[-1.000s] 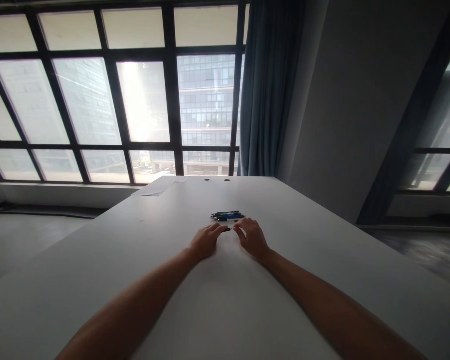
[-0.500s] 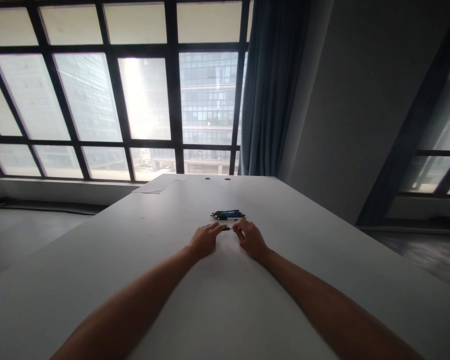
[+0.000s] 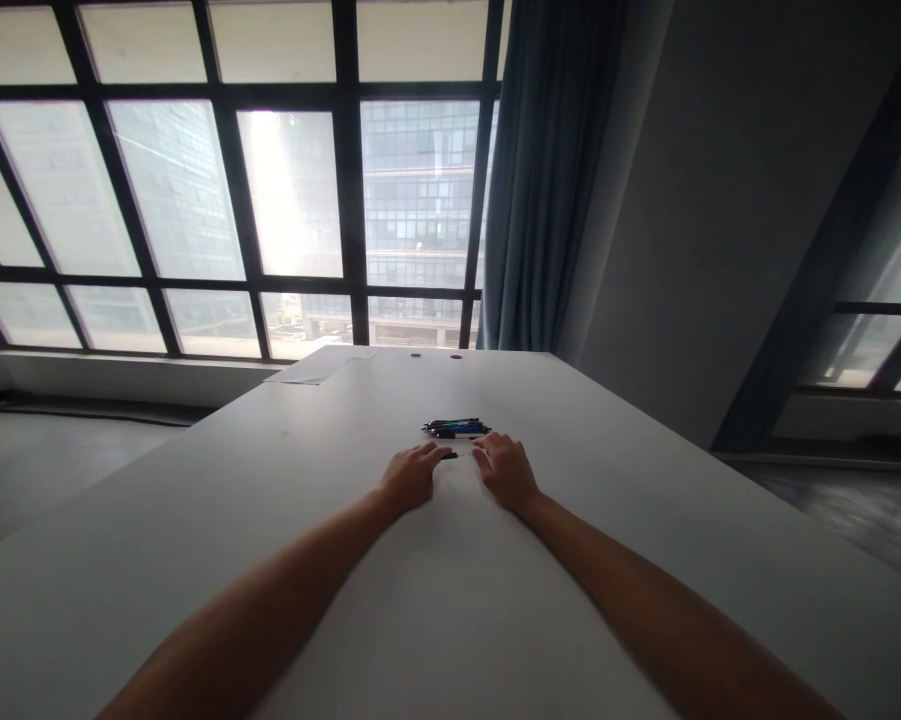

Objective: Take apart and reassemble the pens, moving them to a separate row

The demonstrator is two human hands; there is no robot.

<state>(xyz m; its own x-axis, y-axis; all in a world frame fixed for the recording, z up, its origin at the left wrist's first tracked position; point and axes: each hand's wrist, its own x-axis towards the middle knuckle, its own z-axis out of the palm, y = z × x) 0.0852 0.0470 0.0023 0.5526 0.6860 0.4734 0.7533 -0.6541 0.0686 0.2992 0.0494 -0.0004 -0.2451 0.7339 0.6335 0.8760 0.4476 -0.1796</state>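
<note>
While I watch the head cam, L hand (image 3: pixel 411 476) & R hand (image 3: pixel 507 469) rest on the white table (image 3: pixel 270 520), fingertips pinching opposite ends of a small dark pen (image 3: pixel 454 456) lying between them. Just behind it sits a pile of pens (image 3: pixel 455 428), blue & dark, near the R fingers, not touching.

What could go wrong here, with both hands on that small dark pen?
The pen is pinched only at its ends, between the left hand and the right hand; it might slip or come apart. The pile of pens lies just beyond the fingers, so a push could scatter it across the table.
</note>
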